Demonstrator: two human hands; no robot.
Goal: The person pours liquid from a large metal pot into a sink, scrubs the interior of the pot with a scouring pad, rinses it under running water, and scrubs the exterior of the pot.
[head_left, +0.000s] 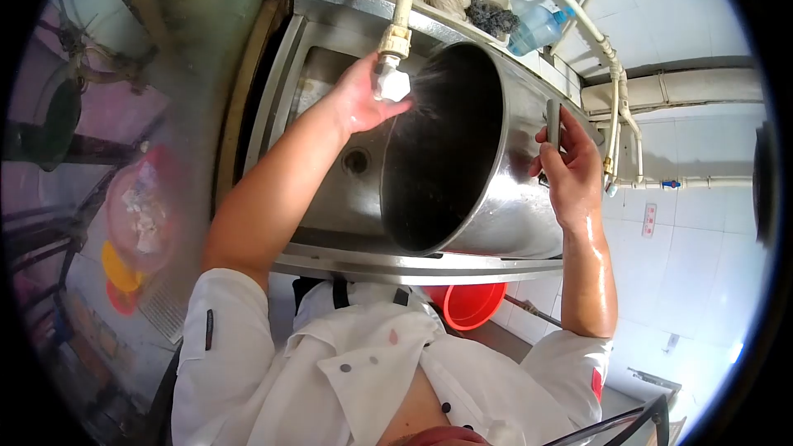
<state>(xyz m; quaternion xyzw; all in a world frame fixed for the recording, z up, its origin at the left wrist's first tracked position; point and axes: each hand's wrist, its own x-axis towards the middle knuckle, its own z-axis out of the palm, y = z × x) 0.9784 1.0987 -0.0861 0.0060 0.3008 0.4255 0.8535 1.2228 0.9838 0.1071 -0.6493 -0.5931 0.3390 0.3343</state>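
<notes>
Pot (529,198) lies sideways in sink (318,198), long axis running left to right. Right hand (570,163), nearer, has fingers closed round pot's handle (553,118); left hand (355,101), fingers loosely spread, is at tap (391,84) near pot's mouth.

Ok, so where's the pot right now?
In the head view, the pot is tilted at the right side of the sink, mouth toward the tap, with the right hand at its handle.

Bright wall tiles (702,256), deep shadow inside the pot (442,157), strong fisheye edge distortion.
</notes>
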